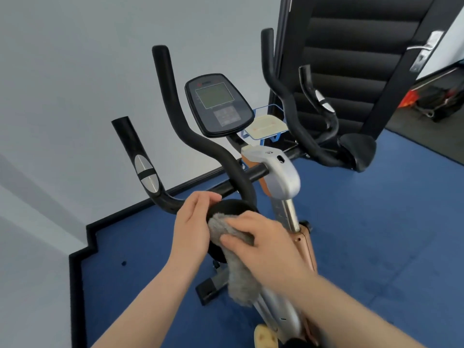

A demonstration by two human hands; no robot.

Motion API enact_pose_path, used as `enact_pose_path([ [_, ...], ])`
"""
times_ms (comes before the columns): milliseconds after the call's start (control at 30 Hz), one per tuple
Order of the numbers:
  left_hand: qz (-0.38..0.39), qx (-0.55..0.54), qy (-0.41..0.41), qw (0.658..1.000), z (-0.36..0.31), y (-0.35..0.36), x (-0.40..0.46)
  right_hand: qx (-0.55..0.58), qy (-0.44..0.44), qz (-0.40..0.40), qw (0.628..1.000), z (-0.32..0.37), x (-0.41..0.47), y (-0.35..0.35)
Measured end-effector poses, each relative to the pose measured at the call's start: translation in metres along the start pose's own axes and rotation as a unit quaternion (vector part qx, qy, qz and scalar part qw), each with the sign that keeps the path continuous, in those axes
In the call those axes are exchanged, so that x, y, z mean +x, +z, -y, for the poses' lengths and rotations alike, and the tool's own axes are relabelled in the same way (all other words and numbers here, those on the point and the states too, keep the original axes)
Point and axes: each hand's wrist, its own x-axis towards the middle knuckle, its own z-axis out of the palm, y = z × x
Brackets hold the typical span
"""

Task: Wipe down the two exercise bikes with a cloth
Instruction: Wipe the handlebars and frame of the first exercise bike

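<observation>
head view. the near exercise bike (283,172) stands on the blue floor (376,234), its frame running from the bottom edge of the picture up and away toward the white wall (62,84). its black handlebars (175,116) rise upward and lean left; a shorter bar on the left carries a silver grip sensor (147,173). the console (218,104) is a dark oval panel with a greenish screen, tilted back toward the viewer. the stem cover is silver-grey, the lower frame copper-coloured.

the grey cloth (238,267) is fluffy; its long axis runs from the black rounded pad (226,209) at the handlebar base down toward the bottom of the picture, the lower end hanging free. the right hand (261,242) presses the cloth onto the pad with fingers bent over it. the left hand (193,227) cups the left edge of the pad, fingers curled round it.

the second exercise bike (313,126) stands further right, beside a black door (351,59), with black handlebars.

hidden or unclear: most of the pad lies under hands and cloth; the near bike's lower frame is cut off at the bottom edge; the console markings are illegible.
</observation>
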Motion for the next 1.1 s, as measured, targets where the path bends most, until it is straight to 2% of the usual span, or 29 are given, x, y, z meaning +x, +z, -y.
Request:
enact_pose_path([
  [33, 0.015, 0.020, -0.001, 1.000, -0.004, -0.001, 0.003, 0.027, 0.002, 0.028, 0.999, -0.004, 0.002, -0.014],
  [67, 0.034, 0.046, 0.001, 0.998, -0.008, 0.000, 0.007, 0.052, -0.004, 0.020, 0.998, -0.007, 0.007, -0.028],
  [167, 0.080, 0.178, 0.026, 0.981, -0.018, 0.008, 0.016, 0.094, -0.014, -0.115, 0.989, -0.017, 0.034, -0.061],
  [233, 0.074, 0.301, 0.073, 0.948, -0.019, 0.016, 0.016, 0.056, 0.011, -0.172, 0.983, -0.031, 0.059, -0.070],
  [300, 0.038, 0.372, 0.131, 0.918, -0.017, 0.020, 0.013, -0.005, 0.043, -0.194, 0.980, -0.045, 0.084, -0.069],
  [433, -0.001, 0.388, 0.142, 0.911, -0.011, 0.016, 0.010, -0.162, 0.084, -0.122, 0.976, -0.052, 0.107, -0.019],
  [567, -0.018, 0.394, 0.135, 0.909, -0.013, 0.019, 0.006, -0.128, 0.031, -0.105, 0.986, -0.066, 0.096, -0.022],
  [667, -0.024, 0.392, 0.122, 0.911, -0.014, 0.019, 0.006, -0.191, 0.020, -0.067, 0.979, -0.070, 0.114, -0.037],
  [767, -0.022, 0.389, 0.112, 0.914, -0.014, 0.019, 0.006, -0.224, 0.025, -0.085, 0.970, -0.055, 0.128, -0.022],
  [867, -0.022, 0.389, 0.110, 0.914, -0.016, 0.018, 0.005, -0.193, -0.013, -0.088, 0.977, -0.061, 0.108, -0.019],
  [967, -0.018, 0.385, 0.102, 0.917, -0.013, 0.017, 0.007, -0.287, -0.046, -0.072, 0.954, -0.075, 0.095, -0.036],
  [1033, -0.016, 0.382, 0.094, 0.919, -0.013, 0.017, 0.007, -0.331, -0.021, -0.093, 0.939, -0.081, 0.103, -0.051],
  [1100, -0.020, 0.383, 0.092, 0.919, -0.013, 0.017, 0.006, -0.322, 0.006, -0.110, 0.940, -0.076, 0.106, -0.050],
])
